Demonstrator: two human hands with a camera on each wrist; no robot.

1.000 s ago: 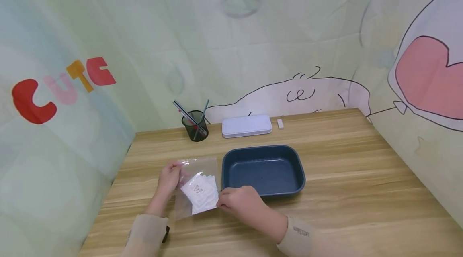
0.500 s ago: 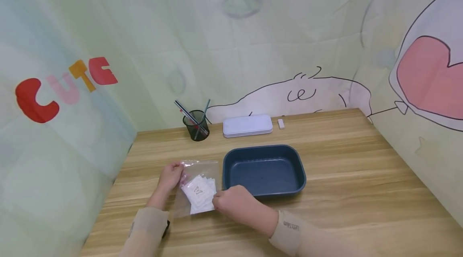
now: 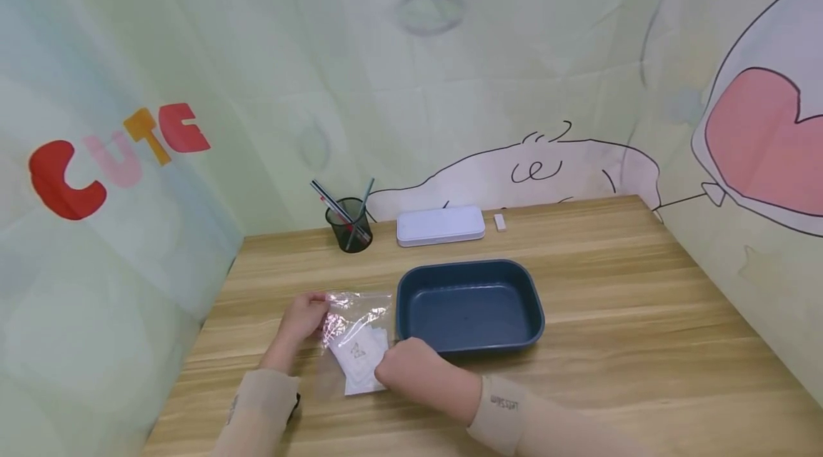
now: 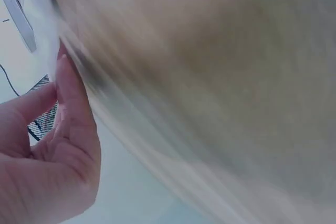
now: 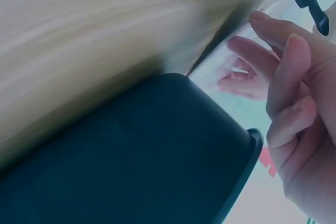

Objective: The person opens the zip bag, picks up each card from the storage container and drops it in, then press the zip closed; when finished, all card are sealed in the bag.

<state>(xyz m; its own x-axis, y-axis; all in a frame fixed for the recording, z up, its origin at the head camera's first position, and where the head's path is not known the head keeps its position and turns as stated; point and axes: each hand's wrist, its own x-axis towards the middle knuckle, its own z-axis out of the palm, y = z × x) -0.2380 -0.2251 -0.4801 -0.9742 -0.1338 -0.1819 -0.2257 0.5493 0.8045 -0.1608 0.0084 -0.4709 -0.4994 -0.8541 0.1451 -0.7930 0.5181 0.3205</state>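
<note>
Bag (image 3: pixel 352 332) now crumpled between both hands.

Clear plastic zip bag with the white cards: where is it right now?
In the head view, the clear plastic zip bag lies on the wooden table, front left, between the left hand and right hand, just left of the dark blue tray.

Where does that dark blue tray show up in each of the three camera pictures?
Head view: the dark blue tray sits mid-table, just right of the clear bag that both hands hold.
Left wrist view: the tray is not in it; mostly blur and the left hand.
Right wrist view: the tray fills the lower left, beside the right hand.
Shared landmark: the wooden table.
</note>
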